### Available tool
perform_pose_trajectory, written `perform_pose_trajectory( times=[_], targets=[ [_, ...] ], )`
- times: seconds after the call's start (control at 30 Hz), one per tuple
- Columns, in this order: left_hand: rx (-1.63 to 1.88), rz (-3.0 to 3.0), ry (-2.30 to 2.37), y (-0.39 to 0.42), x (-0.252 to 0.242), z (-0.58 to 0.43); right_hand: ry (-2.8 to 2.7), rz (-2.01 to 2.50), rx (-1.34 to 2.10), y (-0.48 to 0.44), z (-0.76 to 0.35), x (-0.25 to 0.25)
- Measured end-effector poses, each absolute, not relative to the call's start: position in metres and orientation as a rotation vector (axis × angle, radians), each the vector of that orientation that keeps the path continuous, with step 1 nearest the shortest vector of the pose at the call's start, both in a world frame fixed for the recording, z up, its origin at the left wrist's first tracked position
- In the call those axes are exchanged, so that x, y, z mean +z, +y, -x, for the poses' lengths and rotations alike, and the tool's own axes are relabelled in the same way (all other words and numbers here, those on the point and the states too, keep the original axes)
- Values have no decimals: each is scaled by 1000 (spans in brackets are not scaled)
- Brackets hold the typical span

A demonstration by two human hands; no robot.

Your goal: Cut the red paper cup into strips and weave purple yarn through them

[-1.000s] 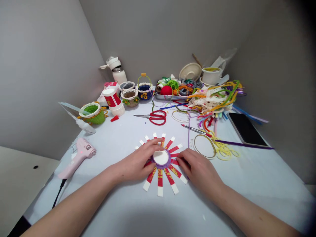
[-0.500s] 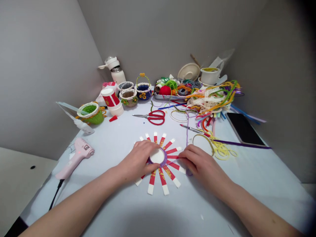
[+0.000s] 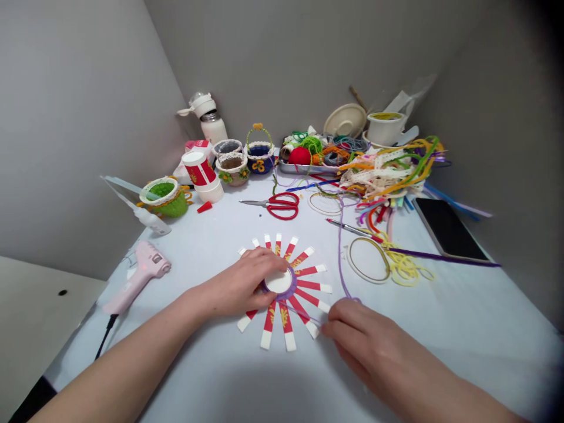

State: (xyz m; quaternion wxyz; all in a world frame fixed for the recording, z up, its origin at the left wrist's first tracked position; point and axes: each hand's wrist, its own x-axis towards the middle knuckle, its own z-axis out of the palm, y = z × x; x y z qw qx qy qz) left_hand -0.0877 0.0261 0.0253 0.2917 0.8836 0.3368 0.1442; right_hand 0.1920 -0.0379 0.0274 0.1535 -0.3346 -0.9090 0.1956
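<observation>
- My left hand (image 3: 249,281) grips the splayed paper cup (image 3: 279,282) on the worktop (image 3: 220,370), thumb and fingers bent around its purple-wrapped base.
- My right hand's fingers (image 3: 348,320) pinch purple yarn (image 3: 339,247) near its strips.

Plain grey walls (image 3: 282,64), white-covered table (image 3: 211,376), soft shadow in front
</observation>
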Motion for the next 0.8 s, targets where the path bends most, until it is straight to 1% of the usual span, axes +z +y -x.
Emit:
perform_pose_trajectory(
  times=[0.23, 0.5, 0.6, 0.8],
  targets=[
    [379, -2359, 904, 26, 25, 90, -2675, 1075, 747, -47, -192, 32],
    [401, -2354, 897, 27, 24, 89, -2724, 1126, 806, -57, -186, 32],
    [405, -2349, 886, 28, 24, 90, -2714, 1164, 765, -55, -185, 27],
    [440, -2305, 845, 27, 24, 88, -2526, 1266, 540, -37, -189, 14]
  ],
)
